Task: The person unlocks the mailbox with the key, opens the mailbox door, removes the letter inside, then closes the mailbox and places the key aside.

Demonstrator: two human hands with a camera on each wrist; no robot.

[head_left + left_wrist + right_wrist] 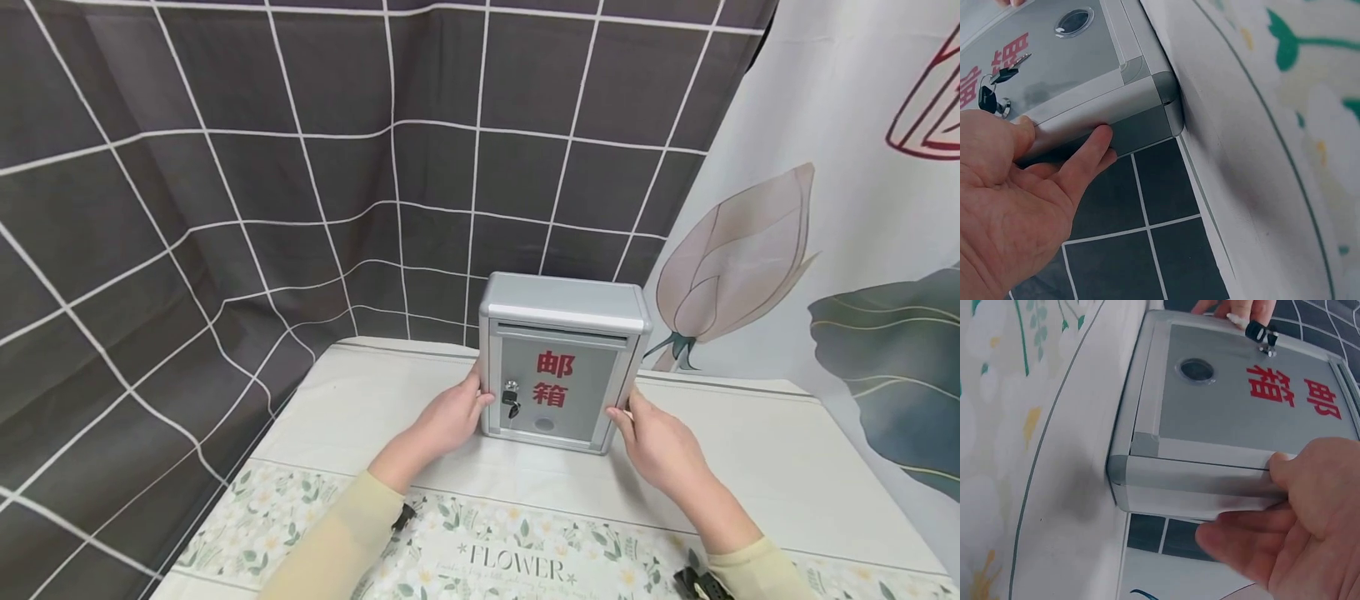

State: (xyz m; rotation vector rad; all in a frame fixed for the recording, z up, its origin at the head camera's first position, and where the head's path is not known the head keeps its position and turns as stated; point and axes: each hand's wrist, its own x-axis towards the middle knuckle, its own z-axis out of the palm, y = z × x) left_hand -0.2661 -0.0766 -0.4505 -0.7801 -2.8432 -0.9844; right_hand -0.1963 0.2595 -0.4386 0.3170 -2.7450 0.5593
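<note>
A silver-grey metal mailbox [585, 400] with red characters on its door stands upright at the back of the table. My left hand [450, 414] grips its left side, thumb on the front frame and fingers along the side wall. On the opposite side my right hand [660, 442] holds the box with the thumb at the front edge and the fingers on the side. Keys [1005, 75] hang from the lock [511, 386] beside my left thumb. A small oval window [1196, 370] sits low on the door, and a slot [562, 332] runs across the top.
A white tablecloth with a floral band and the word FLOWER [515, 562] covers the table. Dark gridded fabric [337, 167] hangs behind and to the left. A pale curtain with a lotus print [735, 250] hangs at the right.
</note>
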